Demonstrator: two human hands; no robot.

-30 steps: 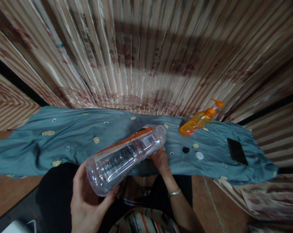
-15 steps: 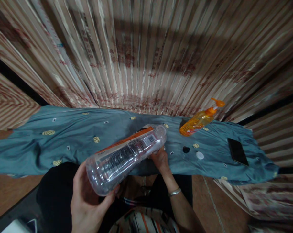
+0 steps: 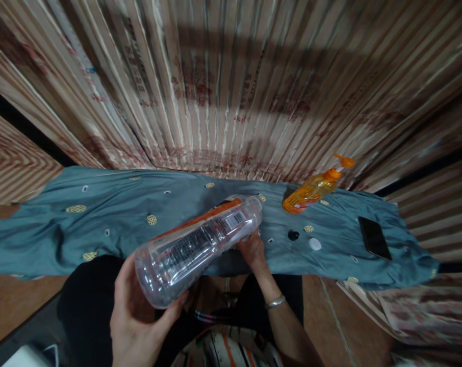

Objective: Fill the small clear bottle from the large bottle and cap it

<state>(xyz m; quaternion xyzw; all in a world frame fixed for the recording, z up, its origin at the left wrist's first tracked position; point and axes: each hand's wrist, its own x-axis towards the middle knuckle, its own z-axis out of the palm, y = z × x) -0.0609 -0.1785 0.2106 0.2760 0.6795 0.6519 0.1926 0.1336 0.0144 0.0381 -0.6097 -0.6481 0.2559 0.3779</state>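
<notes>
Bottle [image 3: 198, 252], long axis slanting, points neck [image 3: 255, 208] away rightward, gripped by left fingers [image 3: 174, 309] and right fingers [image 3: 248, 246].

Here's the bottle [image 3: 200, 255], slantwise before me over the cloth's [image 3: 112, 199] near edge, my left hand [image 3: 136, 318] at its base, my right hand [image 3: 253, 251] under its neck end. Rightward on the cloth: pump bottle [image 3: 309, 192] towards the back, knob [image 3: 292, 235] and disc [image 3: 315, 244] nearer me, phone [image 3: 374, 238] farther right. Behind everything, curtain [image 3: 223, 102].
</notes>
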